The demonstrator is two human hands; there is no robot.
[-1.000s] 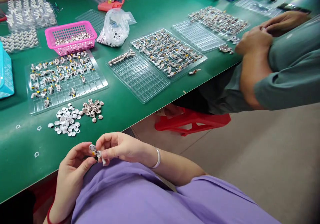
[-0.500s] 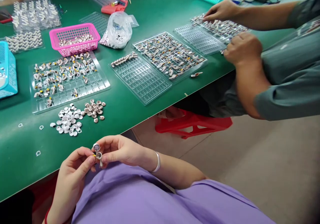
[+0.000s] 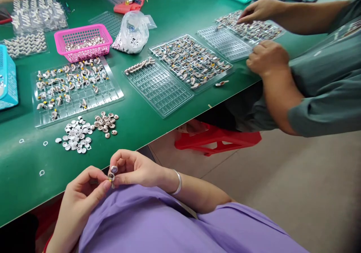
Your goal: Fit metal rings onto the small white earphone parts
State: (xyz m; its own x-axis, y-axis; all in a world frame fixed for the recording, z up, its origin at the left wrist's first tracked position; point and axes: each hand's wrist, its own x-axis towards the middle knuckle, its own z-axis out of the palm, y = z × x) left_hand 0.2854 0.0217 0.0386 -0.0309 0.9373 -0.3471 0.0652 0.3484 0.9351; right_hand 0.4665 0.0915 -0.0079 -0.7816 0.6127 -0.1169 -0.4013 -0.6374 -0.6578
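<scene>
Over my lap, at the table's front edge, both hands meet at a small pale earbud shell (image 3: 111, 177). My right hand (image 3: 138, 169) is closed on it, with a round cap piece (image 3: 114, 169) showing at its fingertips. The thumb and forefinger of my left hand (image 3: 84, 192) pinch at the shell's open side, where a bit of yellow shows. Beyond them on the green table lie a pile of white round caps (image 3: 76, 135) and a smaller pile of beige caps (image 3: 106, 123). Behind these, a clear tray (image 3: 109, 95) holds several earbud shells with yellow bits.
A pink basket (image 3: 58, 44) of small parts and a plastic bag (image 3: 135, 29) stand farther back. A blue basket (image 3: 11, 80) is at left. More clear trays (image 3: 160, 89) lie in the middle. A co-worker's hands (image 3: 267, 57) work over trays at right, above a red stool (image 3: 217, 138).
My left fingertips have come in closer over the shell's opening, and the yellow bit now lies against it. The shell has turned slightly. The co-worker's upper hand has moved right.
</scene>
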